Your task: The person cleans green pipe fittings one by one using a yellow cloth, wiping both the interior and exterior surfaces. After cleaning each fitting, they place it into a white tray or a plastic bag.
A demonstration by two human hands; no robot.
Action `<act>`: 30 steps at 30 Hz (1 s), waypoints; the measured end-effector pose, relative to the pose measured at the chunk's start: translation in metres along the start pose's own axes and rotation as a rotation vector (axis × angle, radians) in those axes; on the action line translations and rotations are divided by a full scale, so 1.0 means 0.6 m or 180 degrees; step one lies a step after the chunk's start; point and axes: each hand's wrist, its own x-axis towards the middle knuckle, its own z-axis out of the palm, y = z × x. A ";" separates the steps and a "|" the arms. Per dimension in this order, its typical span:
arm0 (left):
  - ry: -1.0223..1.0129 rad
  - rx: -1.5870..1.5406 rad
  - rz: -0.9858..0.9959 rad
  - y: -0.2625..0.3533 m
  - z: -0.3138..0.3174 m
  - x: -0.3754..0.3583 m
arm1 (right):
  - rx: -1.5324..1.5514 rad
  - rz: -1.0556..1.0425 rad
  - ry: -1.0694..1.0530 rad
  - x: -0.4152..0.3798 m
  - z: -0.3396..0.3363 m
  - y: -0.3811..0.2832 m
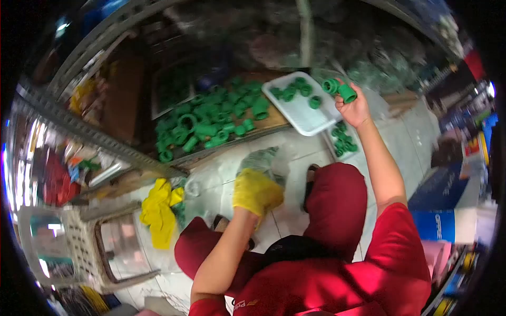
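Observation:
My right hand (354, 108) is raised at the right with its fingers closed round green pipe fittings (347, 94); two show at the fingertips. Just left of it lies a white tray (305, 122) holding several green fittings (289, 94). My left hand is hidden from the wrist on by a yellow covering (257, 192); whether this is a glove or a bag I cannot make out. Touching or just behind it, a greenish see-through plastic bag (260, 162) stands over the floor tiles. The left fingers do not show.
A heap of green fittings (211, 118) covers the low wooden shelf. A smaller white tray (352, 152) of fittings sits by my right knee. Yellow material (158, 213) and a plastic crate (84, 237) are at left. The metal shelf frame (95, 126) crosses above; boxes (440, 225) stand right.

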 end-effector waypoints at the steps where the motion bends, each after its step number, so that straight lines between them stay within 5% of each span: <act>1: 0.0231 -0.0306 -0.0046 0.004 -0.004 -0.001 | -0.0008 -0.0104 0.0098 -0.027 -0.047 -0.015; 3: 0.0059 -0.0371 -0.0156 0.007 -0.002 0.006 | 0.0321 -0.0732 0.1355 -0.083 -0.140 -0.025; 5: -0.0107 -0.0381 -0.0337 -0.004 0.014 0.006 | 0.0518 -0.0793 0.1935 -0.140 -0.205 -0.008; 7: 0.0093 -0.2361 -0.0569 -0.036 0.055 0.002 | 0.0337 -0.0589 0.2893 -0.170 -0.316 0.029; 9: 0.0060 -0.2668 -0.0591 -0.043 0.058 0.000 | -0.0125 0.0331 0.3811 -0.193 -0.376 0.064; 11: 0.0012 -0.5586 -0.1591 -0.041 0.050 -0.005 | 0.0111 0.0362 0.3831 -0.211 -0.386 0.090; 12: 0.0034 -0.3935 -0.0981 -0.055 0.065 -0.003 | 0.0067 0.0403 0.3958 -0.208 -0.385 0.096; 16: -0.0120 -0.2535 -0.0960 -0.049 0.058 0.001 | -0.0115 0.0258 0.3647 -0.173 -0.373 0.095; 18: -0.0092 -0.5563 -0.2173 -0.012 0.026 0.001 | -0.0123 0.0187 0.3087 -0.142 -0.370 0.079; 22: -0.0015 -0.4359 -0.1440 -0.078 0.083 -0.001 | -0.0536 0.0075 0.3219 -0.097 -0.375 0.057; 25: 0.0122 -0.4680 -0.1544 -0.077 0.078 -0.002 | -0.1118 0.0146 0.3915 -0.092 -0.356 0.052; 30: 0.0311 -0.6648 -0.2294 -0.085 0.072 -0.014 | -0.1203 0.0490 0.3414 -0.135 -0.416 0.108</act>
